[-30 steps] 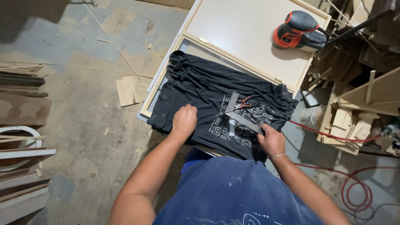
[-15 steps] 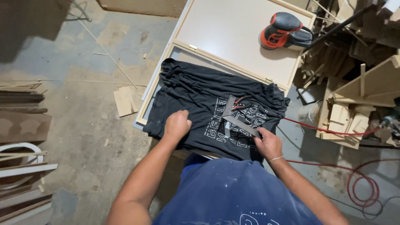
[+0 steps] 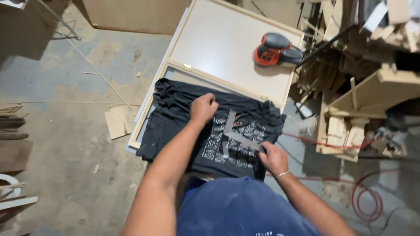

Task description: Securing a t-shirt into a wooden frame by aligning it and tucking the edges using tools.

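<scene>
A black T-shirt (image 3: 175,118) with a pale printed pattern lies spread over the near half of a light wooden board with a frame (image 3: 227,43). A metal try square (image 3: 234,133) rests on the shirt. My left hand (image 3: 203,107) is closed into a fist and presses on the shirt near its middle. My right hand (image 3: 272,157) grips the near end of the square's blade at the shirt's right edge.
An orange and black power sander (image 3: 275,49) sits on the board's far right. A heap of wood offcuts (image 3: 363,87) is piled to the right. A red cable (image 3: 367,196) loops on the floor. Wood scraps (image 3: 117,122) lie left of the board.
My left hand has slid farther up the shirt toward its middle. My right hand stays on the square. The camera has shifted, so the board sits lower in view.
</scene>
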